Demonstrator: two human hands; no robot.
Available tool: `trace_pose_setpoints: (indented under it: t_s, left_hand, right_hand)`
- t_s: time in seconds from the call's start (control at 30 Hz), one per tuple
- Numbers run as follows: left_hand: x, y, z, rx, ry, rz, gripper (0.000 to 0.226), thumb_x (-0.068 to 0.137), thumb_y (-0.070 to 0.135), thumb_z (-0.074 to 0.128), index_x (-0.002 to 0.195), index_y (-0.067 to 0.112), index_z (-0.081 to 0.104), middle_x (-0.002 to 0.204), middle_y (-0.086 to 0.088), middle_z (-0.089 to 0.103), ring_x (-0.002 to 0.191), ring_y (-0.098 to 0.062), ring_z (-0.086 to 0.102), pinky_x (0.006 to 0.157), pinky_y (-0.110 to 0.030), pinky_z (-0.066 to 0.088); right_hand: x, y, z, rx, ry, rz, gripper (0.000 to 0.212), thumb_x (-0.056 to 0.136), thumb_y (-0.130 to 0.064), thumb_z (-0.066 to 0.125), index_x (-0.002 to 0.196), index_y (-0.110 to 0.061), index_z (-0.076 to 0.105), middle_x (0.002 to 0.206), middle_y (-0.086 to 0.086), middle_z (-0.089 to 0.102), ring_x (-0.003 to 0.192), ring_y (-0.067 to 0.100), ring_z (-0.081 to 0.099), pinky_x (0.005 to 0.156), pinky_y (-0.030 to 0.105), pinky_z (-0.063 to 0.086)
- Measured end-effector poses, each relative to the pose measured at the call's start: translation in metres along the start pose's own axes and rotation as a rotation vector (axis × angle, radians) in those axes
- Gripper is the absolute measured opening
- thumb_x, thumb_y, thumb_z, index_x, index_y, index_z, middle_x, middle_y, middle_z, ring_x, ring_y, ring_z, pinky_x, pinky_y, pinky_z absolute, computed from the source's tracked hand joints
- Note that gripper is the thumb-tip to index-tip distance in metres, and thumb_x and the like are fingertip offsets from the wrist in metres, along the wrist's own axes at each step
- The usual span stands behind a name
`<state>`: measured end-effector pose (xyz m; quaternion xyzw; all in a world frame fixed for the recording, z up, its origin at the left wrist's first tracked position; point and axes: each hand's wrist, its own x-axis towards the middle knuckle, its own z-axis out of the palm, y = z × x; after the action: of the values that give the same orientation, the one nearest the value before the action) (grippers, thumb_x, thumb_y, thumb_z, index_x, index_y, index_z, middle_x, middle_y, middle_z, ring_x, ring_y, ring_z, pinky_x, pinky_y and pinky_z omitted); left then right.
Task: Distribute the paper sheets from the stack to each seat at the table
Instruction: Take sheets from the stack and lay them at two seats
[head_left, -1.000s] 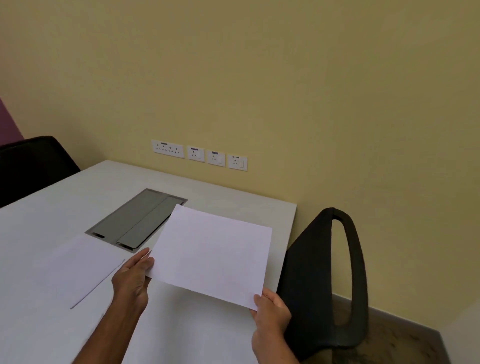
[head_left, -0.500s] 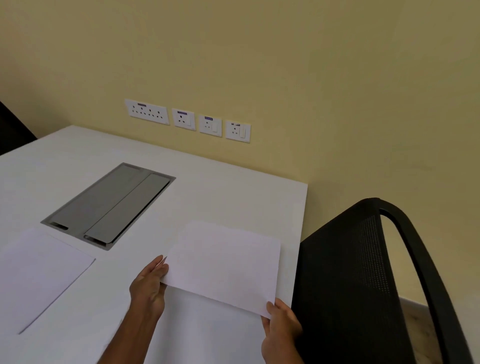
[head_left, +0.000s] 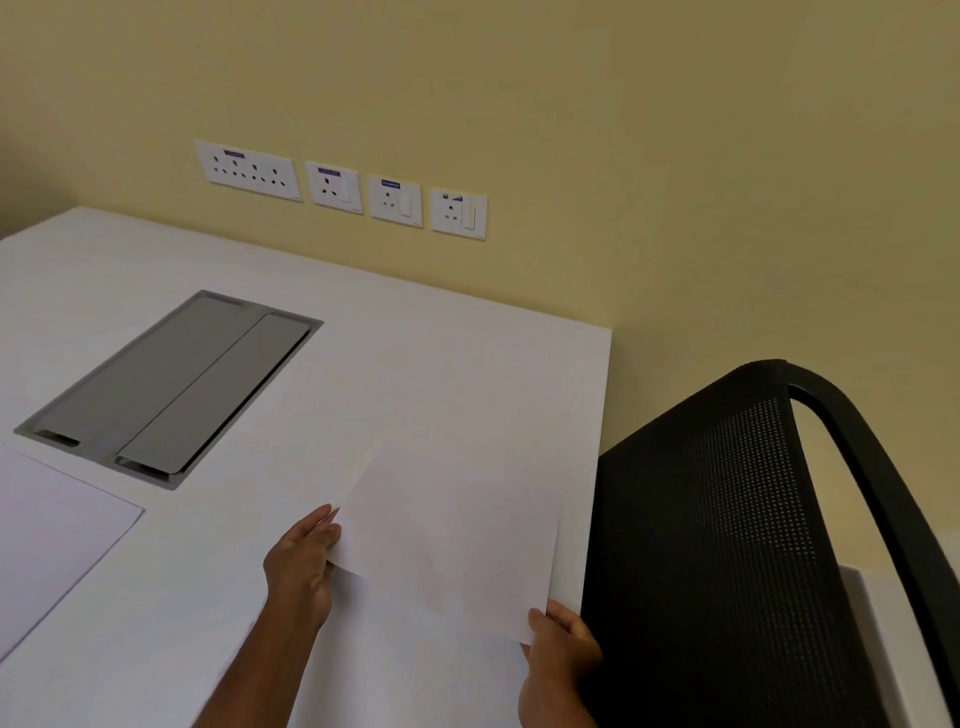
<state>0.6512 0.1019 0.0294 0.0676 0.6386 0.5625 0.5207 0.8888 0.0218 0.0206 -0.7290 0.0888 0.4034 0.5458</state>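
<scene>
Pinching a floppy paper sheet (head_left: 452, 530) by opposite corners, left hand (head_left: 301, 566) and right hand (head_left: 558, 642) fingers clamped, near the table (head_left: 441, 364) right edge; light stuff, probably slides easily.

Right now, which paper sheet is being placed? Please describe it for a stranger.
Find the white table, then its right edge beside the black mesh chair. The sheet there is held by both hands; the other sheet, far left, lies untouched.

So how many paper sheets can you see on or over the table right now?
2: one sheet held by both hands at the table's right edge beside the chair, another sheet lying flat at far left, partly cropped.
</scene>
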Motion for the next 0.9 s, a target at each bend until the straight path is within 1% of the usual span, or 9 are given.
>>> trace_pose_setpoints:
  t_s: [0.07, 0.2, 0.3, 0.4, 0.5, 0.57, 0.7, 0.8, 0.9]
  left_hand:
    - [0.003, -0.003, -0.002, -0.002, 0.014, 0.011, 0.037, 0.086, -0.013, 0.061, 0.118, 0.004, 0.067, 0.118, -0.013, 0.068, 0.102, -0.027, 0.064, 0.097, -0.037, 0.049]
    - [0.008, -0.007, -0.005, 0.027, 0.031, 0.035, 0.035, 0.084, -0.013, 0.062, 0.113, 0.006, 0.069, 0.116, -0.012, 0.069, 0.103, -0.027, 0.065, 0.099, -0.037, 0.049]
    - [0.011, -0.011, -0.005, 0.053, 0.044, 0.044, 0.035, 0.084, -0.013, 0.063, 0.112, 0.006, 0.07, 0.116, -0.012, 0.07, 0.102, -0.028, 0.065, 0.099, -0.038, 0.05]
    - [0.011, -0.014, -0.005, 0.072, 0.066, 0.058, 0.038, 0.082, -0.015, 0.062, 0.113, 0.005, 0.071, 0.117, -0.013, 0.07, 0.105, -0.028, 0.066, 0.101, -0.04, 0.05]
    - [0.009, -0.014, -0.006, 0.056, 0.089, 0.104, 0.036, 0.082, -0.014, 0.062, 0.111, 0.005, 0.071, 0.115, -0.013, 0.072, 0.102, -0.022, 0.067, 0.096, -0.032, 0.05]
    - [0.009, -0.013, -0.008, 0.017, 0.111, 0.13, 0.031, 0.085, -0.009, 0.064, 0.112, 0.005, 0.071, 0.114, -0.012, 0.072, 0.105, -0.022, 0.068, 0.097, -0.031, 0.05]
    - [0.008, -0.01, -0.014, -0.082, 0.135, 0.138, 0.027, 0.094, 0.0, 0.058, 0.118, 0.005, 0.068, 0.117, -0.012, 0.071, 0.109, -0.027, 0.068, 0.1, -0.036, 0.051]
    - [0.004, -0.008, -0.018, -0.105, 0.123, 0.131, 0.026, 0.097, 0.005, 0.056, 0.12, 0.004, 0.067, 0.119, -0.014, 0.07, 0.112, -0.026, 0.067, 0.102, -0.039, 0.05]
    - [-0.004, -0.003, -0.019, -0.067, 0.083, 0.15, 0.026, 0.098, 0.007, 0.054, 0.121, 0.006, 0.067, 0.12, -0.012, 0.07, 0.113, -0.024, 0.066, 0.105, -0.04, 0.048]
  right_hand:
    - [0.001, 0.004, 0.001, -0.029, -0.002, -0.034, 0.026, 0.08, 0.017, 0.064, 0.08, -0.009, 0.066, 0.076, 0.007, 0.065, 0.068, 0.021, 0.06, 0.059, 0.033, 0.05]
    - [0.003, 0.011, 0.005, -0.141, -0.014, -0.14, 0.026, 0.077, 0.017, 0.068, 0.077, -0.009, 0.065, 0.076, 0.011, 0.066, 0.072, 0.028, 0.064, 0.074, 0.046, 0.058]
    - [0.003, 0.015, 0.007, -0.23, -0.003, -0.237, 0.021, 0.076, 0.014, 0.072, 0.079, -0.006, 0.065, 0.074, 0.013, 0.067, 0.074, 0.034, 0.066, 0.074, 0.045, 0.058]
    - [0.002, 0.017, 0.007, -0.296, 0.017, -0.289, 0.02, 0.076, 0.008, 0.074, 0.079, -0.01, 0.065, 0.071, 0.006, 0.066, 0.07, 0.029, 0.065, 0.072, 0.044, 0.057]
    - [0.002, 0.018, 0.007, -0.336, 0.04, -0.327, 0.021, 0.076, 0.007, 0.074, 0.079, -0.011, 0.064, 0.07, 0.001, 0.062, 0.07, 0.03, 0.063, 0.071, 0.043, 0.056]
    - [0.004, 0.018, 0.007, -0.38, 0.054, -0.348, 0.021, 0.074, 0.009, 0.074, 0.086, -0.006, 0.066, 0.073, 0.005, 0.062, 0.075, 0.034, 0.064, 0.073, 0.045, 0.055]
    - [0.004, 0.02, 0.007, -0.508, 0.093, -0.402, 0.035, 0.073, 0.008, 0.077, 0.105, -0.002, 0.066, 0.093, 0.017, 0.062, 0.086, 0.037, 0.062, 0.079, 0.052, 0.055]
    - [-0.002, 0.016, 0.008, -0.506, 0.107, -0.456, 0.041, 0.072, 0.009, 0.078, 0.109, -0.001, 0.065, 0.105, 0.021, 0.059, 0.095, 0.039, 0.058, 0.081, 0.051, 0.052]
    - [-0.013, 0.01, 0.007, -0.513, 0.072, -0.539, 0.039, 0.073, 0.007, 0.079, 0.109, 0.0, 0.067, 0.107, 0.021, 0.061, 0.097, 0.039, 0.059, 0.082, 0.051, 0.053]
